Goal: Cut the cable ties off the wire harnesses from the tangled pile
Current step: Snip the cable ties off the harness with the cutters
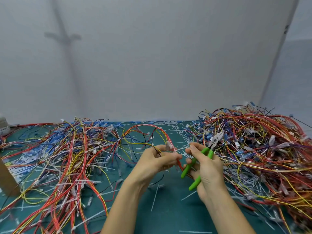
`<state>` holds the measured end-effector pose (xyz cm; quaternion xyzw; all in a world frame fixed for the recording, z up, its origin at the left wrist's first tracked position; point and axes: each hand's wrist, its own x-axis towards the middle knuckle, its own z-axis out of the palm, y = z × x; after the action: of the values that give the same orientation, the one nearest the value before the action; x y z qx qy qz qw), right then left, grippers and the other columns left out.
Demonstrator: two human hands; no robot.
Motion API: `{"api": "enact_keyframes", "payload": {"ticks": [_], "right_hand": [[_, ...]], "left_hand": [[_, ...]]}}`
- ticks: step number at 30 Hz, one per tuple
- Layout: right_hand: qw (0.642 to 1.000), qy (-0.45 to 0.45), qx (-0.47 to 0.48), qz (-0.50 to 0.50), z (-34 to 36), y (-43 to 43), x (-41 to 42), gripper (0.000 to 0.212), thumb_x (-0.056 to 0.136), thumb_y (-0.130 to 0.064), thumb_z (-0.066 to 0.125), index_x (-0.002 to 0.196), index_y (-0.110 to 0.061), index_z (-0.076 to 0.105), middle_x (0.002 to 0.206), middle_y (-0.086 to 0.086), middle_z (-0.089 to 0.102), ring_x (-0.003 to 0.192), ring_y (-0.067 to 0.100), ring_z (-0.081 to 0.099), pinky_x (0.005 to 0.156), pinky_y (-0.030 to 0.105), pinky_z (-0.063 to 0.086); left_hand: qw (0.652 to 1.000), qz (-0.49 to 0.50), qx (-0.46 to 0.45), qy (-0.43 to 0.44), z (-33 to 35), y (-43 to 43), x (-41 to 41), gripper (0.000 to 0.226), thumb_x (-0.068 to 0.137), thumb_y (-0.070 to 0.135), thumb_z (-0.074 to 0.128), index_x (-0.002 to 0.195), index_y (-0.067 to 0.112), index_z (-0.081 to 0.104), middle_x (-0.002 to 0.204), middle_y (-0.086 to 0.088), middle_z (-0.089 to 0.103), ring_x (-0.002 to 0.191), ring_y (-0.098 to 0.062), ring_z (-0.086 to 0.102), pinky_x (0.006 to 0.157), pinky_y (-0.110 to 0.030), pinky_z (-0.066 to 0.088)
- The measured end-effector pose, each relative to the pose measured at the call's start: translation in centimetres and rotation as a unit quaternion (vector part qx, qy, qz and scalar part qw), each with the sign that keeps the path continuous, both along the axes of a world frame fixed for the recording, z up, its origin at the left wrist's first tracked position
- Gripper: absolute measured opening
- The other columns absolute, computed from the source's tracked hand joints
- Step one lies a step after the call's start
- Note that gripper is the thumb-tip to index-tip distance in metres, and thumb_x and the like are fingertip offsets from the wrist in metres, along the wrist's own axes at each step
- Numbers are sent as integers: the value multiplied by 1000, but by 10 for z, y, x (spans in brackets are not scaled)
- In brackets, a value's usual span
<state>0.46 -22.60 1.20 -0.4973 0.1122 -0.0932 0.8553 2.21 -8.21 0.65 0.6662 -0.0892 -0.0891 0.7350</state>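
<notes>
My left hand (157,160) grips a wire harness (145,130) of red, yellow and black wires that arches up over the green mat and back towards the left heap. My right hand (205,168) holds green-handled cutters (201,163) in its palm, jaws (217,138) pointing up and to the right, away from the harness. Its thumb and forefinger pinch something small and white beside the harness, close to my left fingertips; I cannot tell if it is a cable tie. The tangled pile (256,142) rises at the right.
A spread heap of harnesses (67,157) covers the left of the green mat (168,208). Cut white ties (179,129) litter the mat's middle and back. A brown cardboard edge (6,179) stands at the far left. A grey wall closes the back.
</notes>
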Motion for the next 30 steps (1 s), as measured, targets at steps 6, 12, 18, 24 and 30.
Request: {"api": "enact_keyframes", "payload": {"ticks": [6, 12, 18, 24, 30], "right_hand": [[997, -40, 58, 37, 2, -1, 0, 17, 94, -25, 60, 87, -11, 65, 76, 6, 70, 50, 14, 52, 53, 32, 50], [980, -86, 163, 79, 10, -10, -2, 51, 94, -54, 45, 84, -8, 64, 71, 8, 58, 55, 19, 51, 57, 37, 50], [973, -140, 114, 145, 13, -13, -3, 66, 88, -69, 38, 80, -9, 67, 64, 8, 50, 55, 21, 49, 57, 38, 50], [979, -101, 5, 179, 10, -2, -6, 64, 80, -70, 40, 73, -12, 66, 64, 10, 53, 50, 22, 49, 51, 36, 50], [987, -60, -2, 148, 13, -12, -5, 68, 90, -67, 38, 77, -8, 70, 82, 16, 66, 52, 25, 54, 54, 40, 52]], "left_hand": [[996, 79, -28, -40, -2, 0, 1, 15, 88, 15, 69, 101, 7, 70, 88, -7, 76, 80, -15, 71, 74, -26, 58], [985, 124, -115, -20, -1, 1, 3, 10, 91, 10, 64, 96, 3, 68, 82, -8, 74, 75, -16, 72, 68, -25, 58], [959, 248, -125, -56, 0, 1, 7, 9, 91, 0, 63, 85, 6, 61, 63, 0, 65, 57, -10, 65, 57, -23, 57], [927, 284, -221, -103, 8, -1, 10, 17, 96, 2, 53, 83, 13, 51, 62, 2, 51, 50, -5, 50, 52, -19, 47], [880, 306, -351, -94, 17, 1, 6, 12, 98, 6, 51, 87, 9, 53, 66, 0, 56, 51, -7, 58, 56, -24, 56]]}}
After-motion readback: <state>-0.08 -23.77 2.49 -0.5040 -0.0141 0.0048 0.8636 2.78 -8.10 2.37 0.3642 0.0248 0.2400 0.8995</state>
